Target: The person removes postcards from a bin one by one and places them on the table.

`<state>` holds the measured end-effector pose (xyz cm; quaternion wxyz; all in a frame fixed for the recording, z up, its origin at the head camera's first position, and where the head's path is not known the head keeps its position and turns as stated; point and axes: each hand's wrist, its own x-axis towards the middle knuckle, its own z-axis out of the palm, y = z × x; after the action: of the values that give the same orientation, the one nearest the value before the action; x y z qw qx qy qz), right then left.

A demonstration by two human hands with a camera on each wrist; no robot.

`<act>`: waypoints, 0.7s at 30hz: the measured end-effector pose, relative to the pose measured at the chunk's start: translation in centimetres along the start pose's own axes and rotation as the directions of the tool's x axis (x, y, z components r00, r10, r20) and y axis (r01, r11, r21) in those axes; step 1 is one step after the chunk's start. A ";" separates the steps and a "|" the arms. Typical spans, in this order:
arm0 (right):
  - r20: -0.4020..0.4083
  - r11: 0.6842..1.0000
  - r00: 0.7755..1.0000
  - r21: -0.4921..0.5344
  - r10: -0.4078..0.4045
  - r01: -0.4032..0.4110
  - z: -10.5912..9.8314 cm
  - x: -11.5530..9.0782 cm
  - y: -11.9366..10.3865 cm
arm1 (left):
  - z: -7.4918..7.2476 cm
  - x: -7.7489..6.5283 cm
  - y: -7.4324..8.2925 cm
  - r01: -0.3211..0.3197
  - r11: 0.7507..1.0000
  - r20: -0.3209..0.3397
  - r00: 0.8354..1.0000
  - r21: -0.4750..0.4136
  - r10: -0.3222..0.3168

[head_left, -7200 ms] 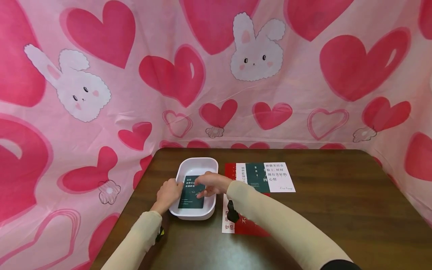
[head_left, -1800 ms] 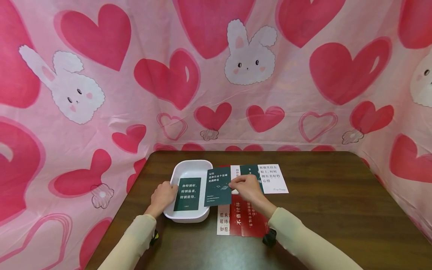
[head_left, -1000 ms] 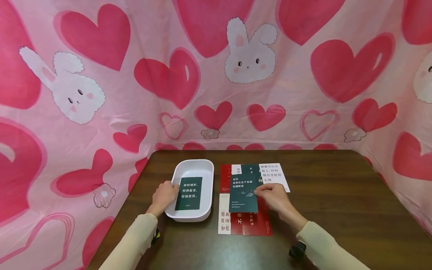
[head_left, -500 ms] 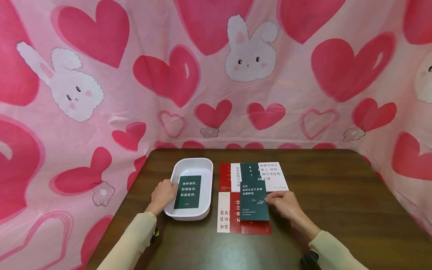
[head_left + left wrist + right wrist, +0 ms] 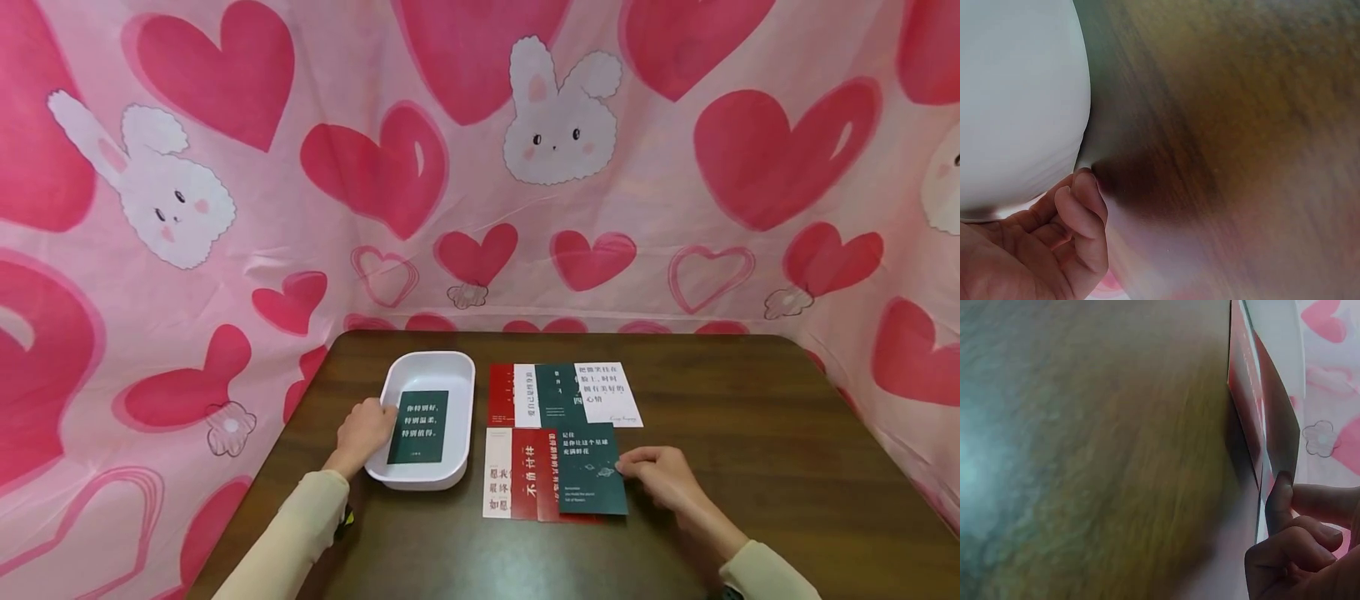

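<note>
My left hand (image 5: 365,433) grips the left rim of a white plastic tray (image 5: 459,467), thumb over the edge. In the left wrist view, its curled fingers (image 5: 1088,231) sit against the outside wall. One dark green card (image 5: 422,427) with white writing lies inside the tray. My right hand (image 5: 663,479) pinches the right edge of another dark green card (image 5: 592,479), printed with small planets. That card lies low over the right end of the front row, partly covering a red card (image 5: 547,467). In the right wrist view, it tilts up from the cards beneath.
Behind it runs a back row of overlapping cards: red (image 5: 501,396), white (image 5: 527,396), green (image 5: 557,392) and a white one (image 5: 609,396) at the right. The front row starts with a cream card (image 5: 497,475). All rest on a brown wooden table (image 5: 750,417) before a pink heart-patterned cloth (image 5: 645,192).
My right hand has lifted the planet card out of the tray, exposing another green card there, and carried it right to the front row's end. My left hand has stayed at the tray.
</note>
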<state>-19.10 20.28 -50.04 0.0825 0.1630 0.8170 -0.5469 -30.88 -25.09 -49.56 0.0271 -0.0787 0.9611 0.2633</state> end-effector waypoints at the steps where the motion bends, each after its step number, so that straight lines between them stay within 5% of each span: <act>1: 0.003 1.000 1.000 0.005 0.003 -0.003 -0.1 0.0 0.1 | 0.0 0.0 0.0 0.003 1.000 -0.001 1.000 -0.003 -0.003; 10: 0.022 1.000 1.000 -0.003 0.002 -0.002 -0.4 0.0 0.7 | 0.0 0.0 0.2 0.009 1.000 0.002 1.000 0.003 -0.009; 21: -0.016 0.953 0.992 -0.280 -0.127 0.117 -0.5 0.6 1.2 | -0.1 -0.1 0.1 0.001 1.000 -0.002 1.000 0.010 -0.001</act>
<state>-19.21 21.22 -51.04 0.0567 0.1083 0.8956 -0.4277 -30.77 -25.05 -49.37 0.0266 -0.0794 0.9624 0.2584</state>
